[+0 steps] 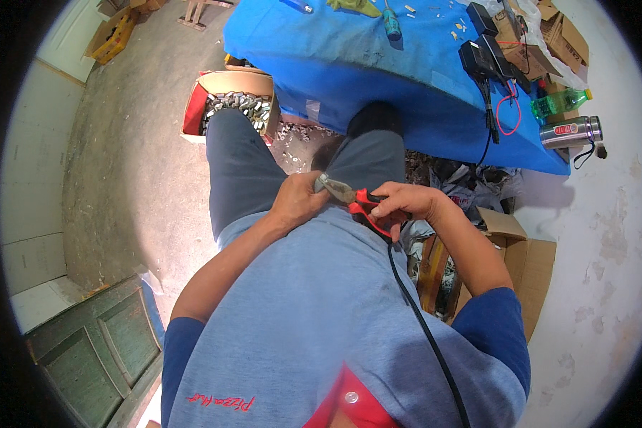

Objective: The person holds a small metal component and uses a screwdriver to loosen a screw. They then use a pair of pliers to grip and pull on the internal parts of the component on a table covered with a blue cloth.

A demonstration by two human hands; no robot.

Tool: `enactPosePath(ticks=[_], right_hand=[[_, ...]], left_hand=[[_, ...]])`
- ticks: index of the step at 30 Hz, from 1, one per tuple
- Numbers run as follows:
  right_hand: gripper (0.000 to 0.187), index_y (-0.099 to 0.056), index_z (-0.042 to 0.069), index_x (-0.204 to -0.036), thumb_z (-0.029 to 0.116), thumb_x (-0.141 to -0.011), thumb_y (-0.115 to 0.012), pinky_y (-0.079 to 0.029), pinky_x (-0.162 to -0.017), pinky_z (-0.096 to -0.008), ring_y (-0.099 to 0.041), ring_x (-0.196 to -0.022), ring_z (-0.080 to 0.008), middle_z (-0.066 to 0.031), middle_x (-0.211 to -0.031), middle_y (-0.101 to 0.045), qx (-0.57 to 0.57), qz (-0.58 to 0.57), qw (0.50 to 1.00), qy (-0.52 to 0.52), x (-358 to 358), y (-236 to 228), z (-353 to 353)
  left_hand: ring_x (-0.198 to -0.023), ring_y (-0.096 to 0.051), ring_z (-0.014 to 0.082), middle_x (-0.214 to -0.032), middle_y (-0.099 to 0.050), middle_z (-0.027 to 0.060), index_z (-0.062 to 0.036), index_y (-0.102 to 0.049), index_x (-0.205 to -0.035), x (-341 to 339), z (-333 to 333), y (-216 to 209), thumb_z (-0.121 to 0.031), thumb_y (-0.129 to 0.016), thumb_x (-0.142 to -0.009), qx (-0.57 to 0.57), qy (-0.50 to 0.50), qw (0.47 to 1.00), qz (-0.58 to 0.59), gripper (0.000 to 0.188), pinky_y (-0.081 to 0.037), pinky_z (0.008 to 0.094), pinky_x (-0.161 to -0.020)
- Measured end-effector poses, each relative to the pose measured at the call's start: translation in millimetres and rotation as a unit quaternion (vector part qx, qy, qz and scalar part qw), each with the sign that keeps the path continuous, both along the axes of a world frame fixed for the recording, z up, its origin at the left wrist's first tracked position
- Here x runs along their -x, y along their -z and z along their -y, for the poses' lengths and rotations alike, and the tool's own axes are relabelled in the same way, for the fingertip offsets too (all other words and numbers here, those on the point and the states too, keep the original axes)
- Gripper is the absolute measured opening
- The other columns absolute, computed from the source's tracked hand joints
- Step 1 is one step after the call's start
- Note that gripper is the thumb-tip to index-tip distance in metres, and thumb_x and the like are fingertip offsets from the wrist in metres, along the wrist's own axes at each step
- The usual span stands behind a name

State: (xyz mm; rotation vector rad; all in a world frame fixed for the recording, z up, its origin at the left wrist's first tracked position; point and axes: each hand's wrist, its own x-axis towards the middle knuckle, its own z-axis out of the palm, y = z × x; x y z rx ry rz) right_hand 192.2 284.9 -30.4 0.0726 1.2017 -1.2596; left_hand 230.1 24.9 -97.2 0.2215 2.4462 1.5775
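Over my lap, my left hand (299, 200) is closed around a small silvery piece (319, 183); its exact kind is hidden by my fingers. My right hand (406, 203) grips the red and black handles of a pair of pliers (341, 190). The pliers point left, and their jaws meet the silvery piece at my left fingertips. Whether the jaws bite on it or only touch it, I cannot tell. By my left knee stands a cardboard box (190, 114) filled with many small metallic cylinders (244, 105).
A table under a blue cloth (321, 71) stands ahead, bearing a teal-handled tool (391, 25) and black power adapters (478, 58). At its right edge lie a green bottle (560, 104) and a steel flask (571, 133). An opened carton (531, 274) sits right of me. A black cable (424, 321) runs down my shirt.
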Motion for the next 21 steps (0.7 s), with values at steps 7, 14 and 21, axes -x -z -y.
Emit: enactPosePath(ticks=[7,14,21], right_hand=[[0.033,-0.06,-0.008,-0.105,0.02,-0.09,-0.067,-0.06,-0.046,-0.0325,-0.068,-0.062,-0.0198,-0.015,-0.085,-0.067,0.067,0.071,0.994,0.045,-0.7,28.3,-7.3],[0.028,-0.061,-0.005,-0.101,0.021,-0.091,-0.066,-0.057,-0.045,-0.0294,-0.066,-0.06,-0.0163,-0.0101,-0.078,-0.064,0.048,0.045,0.993,0.097,-17.3,19.4,2.4],[0.025,-0.063,-0.002,-0.097,0.022,-0.087,-0.066,-0.057,-0.048,-0.0273,-0.061,-0.06,-0.0124,-0.0032,-0.072,-0.057,-0.049,-0.084,0.993,0.074,-23.1,-12.4,14.2]], left_hand=[[-0.066,-0.067,0.0348,-0.074,-0.064,0.0249,0.0036,-0.066,-0.089,-0.5,3.0,-1.3,-0.012,-0.066,-0.082,0.063,0.003,0.997,-0.054,0.018,-0.049,0.0401,-0.061],[-0.066,-0.067,0.0358,-0.074,-0.064,0.0249,0.0037,-0.067,-0.089,2.4,1.2,-2.2,-0.014,-0.066,-0.082,0.071,-0.012,0.996,-0.047,0.019,-0.049,0.0412,-0.061],[-0.063,-0.067,0.0305,-0.071,-0.065,0.0224,0.003,-0.068,-0.09,3.6,-2.8,-6.5,-0.014,-0.065,-0.082,0.067,-0.018,0.997,-0.033,0.019,-0.049,0.0403,-0.061]])
